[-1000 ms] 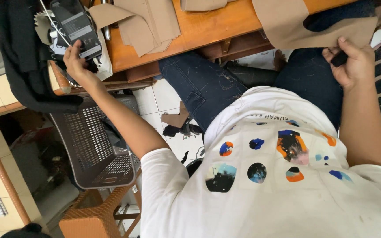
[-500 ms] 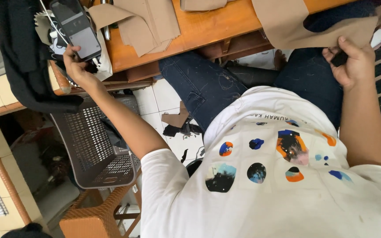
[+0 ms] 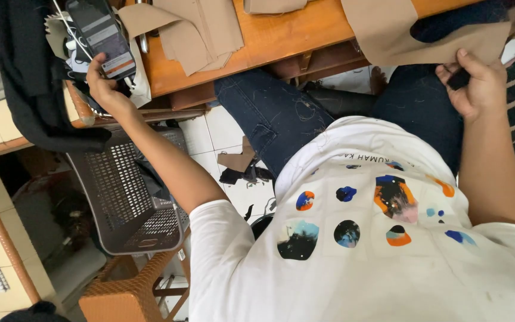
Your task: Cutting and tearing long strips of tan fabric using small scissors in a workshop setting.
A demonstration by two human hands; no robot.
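The left hand (image 3: 104, 89) holds a dark smartphone (image 3: 99, 37) with its screen lit, fingers wrapped behind the case and the thumb lying along its lower edge; the grip is closed firmly on the phone. The phone hovers over the left end of the wooden table (image 3: 281, 42), just above a heap of black cloth (image 3: 25, 77) that hangs down over that end. Beside the phone, tan fabric pieces (image 3: 195, 33) lie spread near the table's front edge.

The right hand (image 3: 475, 89) is at the opposite end, pinching a small dark object (image 3: 459, 79) between thumb and fingers (what it is cannot be told, since the fingers cover most of it). This grip is narrow and closed on that object. Just above it, a larger tan fabric panel (image 3: 388, 30) drapes off the table's front edge, with a dark blue cloth (image 3: 448, 24) lying on it.

Below the table, the person's legs in dark jeans (image 3: 281, 119) show, and a grey perforated plastic basket (image 3: 129, 197) rests on a woven stool (image 3: 126, 292) under the left arm. Fabric scraps (image 3: 239, 167) lie on the tiled floor (image 3: 210, 137).
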